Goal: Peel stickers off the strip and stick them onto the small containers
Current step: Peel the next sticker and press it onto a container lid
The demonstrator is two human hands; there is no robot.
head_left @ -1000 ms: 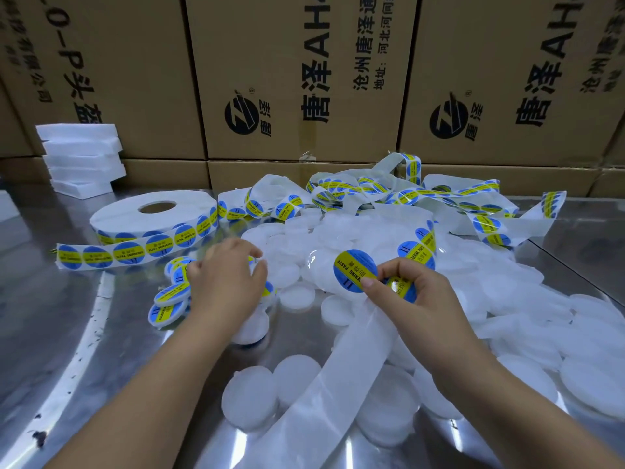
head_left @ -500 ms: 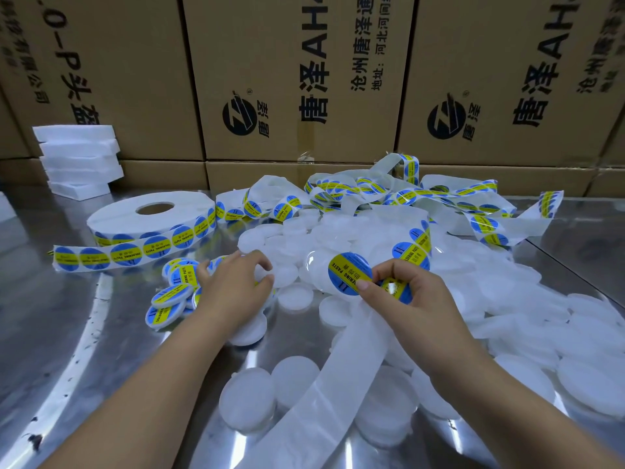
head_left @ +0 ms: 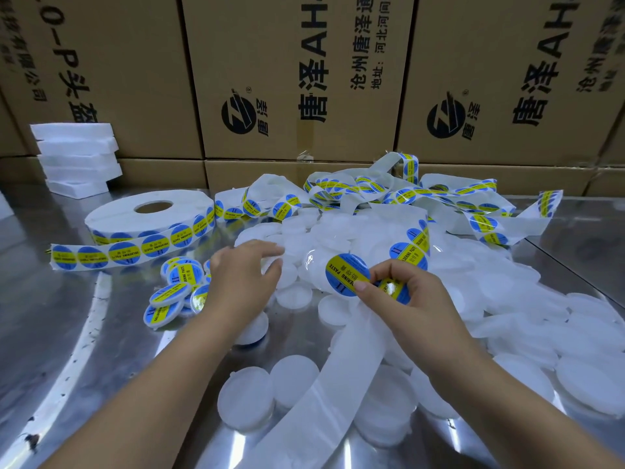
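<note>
The right hand (head_left: pixel 409 299), just right of centre, is pinching the strip (head_left: pixel 324 411) between thumb and curled fingers, its thumb tip pressing at the edge of a round blue-and-yellow sticker (head_left: pixel 345 274) that is standing up off the liner. The left hand (head_left: pixel 243 282), at centre, is lying with bent fingers over the left edge of the pile of white containers (head_left: pixel 372 231); whether it is gripping one I cannot tell. The sticker is looking thin, limp and tacky, likely to fold onto itself, so taking it by its free rim seems best. The containers are looking light and smooth, prone to sliding, so each probably wants steadying by its rim. Bare liner is trailing towards the bottom of the frame. Labelled containers (head_left: pixel 169 299) are bunching left of the left hand, with the roll (head_left: pixel 148 218) beyond them. Bare tabletop (head_left: pixel 50 333) is showing at lower left, giving room, while boxes (head_left: pixel 294 79) are walling off the top of the frame.
</note>
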